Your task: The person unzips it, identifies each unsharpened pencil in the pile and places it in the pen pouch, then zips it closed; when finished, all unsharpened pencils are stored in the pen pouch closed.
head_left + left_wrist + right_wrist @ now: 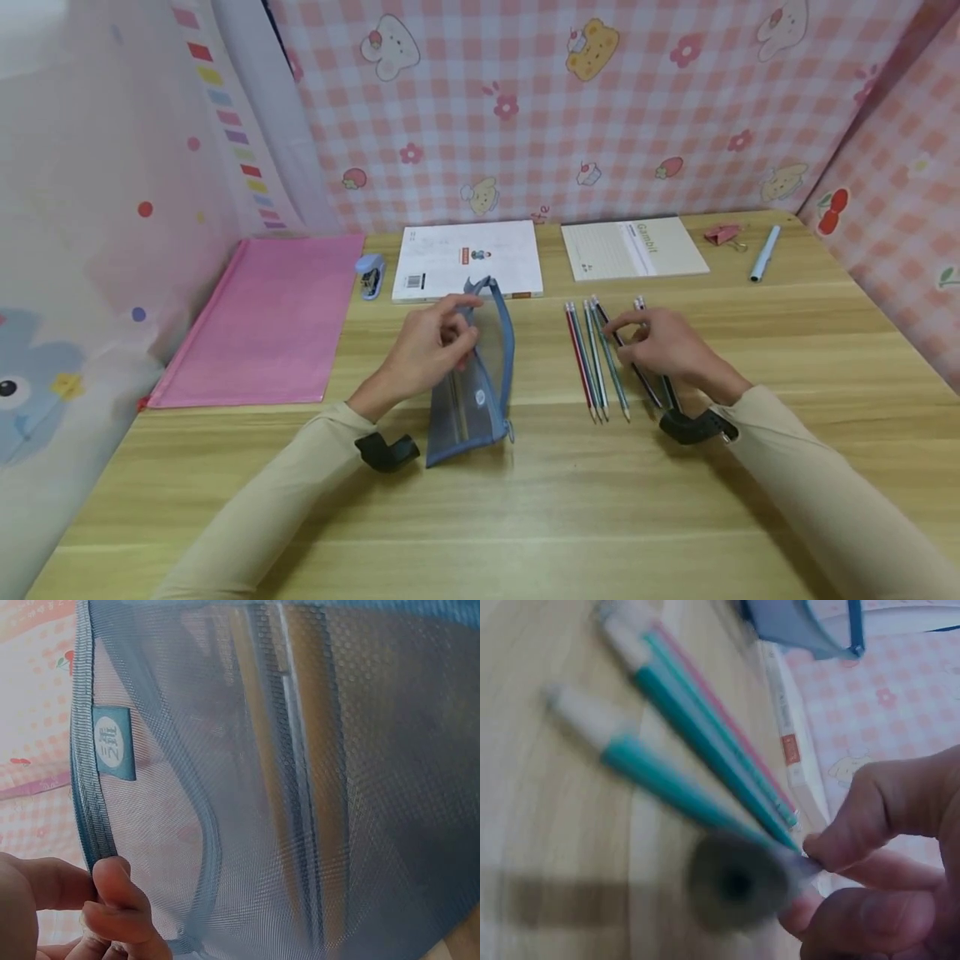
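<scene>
My left hand (427, 346) pinches the upper edge of a blue mesh pencil case (457, 404), which stands tilted on the table with its zip opening spread. In the left wrist view, thumb and fingertips grip the case's blue trim (88, 787) below a small label. To the right, my right hand (667, 342) pinches a dark pencil (643, 382); in the right wrist view its sharpened end (735, 883) points at the camera, blurred. Beside that hand several pencils (581, 358) lie side by side. Another dark pencil (670, 393) is partly hidden beneath the hand.
On the left lies a pink folder (270, 321). Along the back are a small purple stapler (371, 277), a white book (502, 250), a notepad (600, 250), a pink binder clip (722, 234) and a light blue pen (765, 254).
</scene>
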### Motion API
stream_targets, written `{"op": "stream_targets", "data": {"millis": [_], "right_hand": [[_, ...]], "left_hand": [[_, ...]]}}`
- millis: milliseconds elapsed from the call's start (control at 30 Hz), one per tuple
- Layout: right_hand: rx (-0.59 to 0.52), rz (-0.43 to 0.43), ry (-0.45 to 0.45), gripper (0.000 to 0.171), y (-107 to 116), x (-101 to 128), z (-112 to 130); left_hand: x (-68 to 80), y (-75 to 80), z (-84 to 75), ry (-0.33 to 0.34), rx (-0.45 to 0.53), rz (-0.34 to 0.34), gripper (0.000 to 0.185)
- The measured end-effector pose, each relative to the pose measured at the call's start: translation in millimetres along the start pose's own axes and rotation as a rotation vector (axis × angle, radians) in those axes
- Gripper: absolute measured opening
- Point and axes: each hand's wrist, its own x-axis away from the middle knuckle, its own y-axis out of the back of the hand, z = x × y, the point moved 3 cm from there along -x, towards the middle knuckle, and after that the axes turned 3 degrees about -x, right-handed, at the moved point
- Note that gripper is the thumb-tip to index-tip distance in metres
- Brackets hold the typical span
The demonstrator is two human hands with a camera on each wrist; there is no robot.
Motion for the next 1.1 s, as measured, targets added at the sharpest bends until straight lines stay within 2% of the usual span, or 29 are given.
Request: {"op": "stream_targets", "data": {"millis": [300,600,700,967,1100], "right_hand": [[-0.235,0.011,0.02,0.047,-5,1,17],[-0.373,-0.007,0.142,0.048,-26,-5,51],[-0.42,-0.037,0.177,0.047,-35,-8,65],[-0.525,-0.088,0.23,0.046,-56,-16,95],[-0.497,-0.101,0.246,0.047,-66,-19,103]], "left_hand": [[0.0,0.2,-1.0,0.001,0.01,-0.003,0.037],[1.3,-1.1,0.3,0.005,0.002,-0.002,0.038],[1.3,-2.4,-0.1,0.001,0.003,0.001,0.038],[-1.0,-5.0,-1.4,0.01,0.019,0.01,0.037],[-1.4,-4.4,-2.5,0.012,0.014,0.008,0.037]]}}
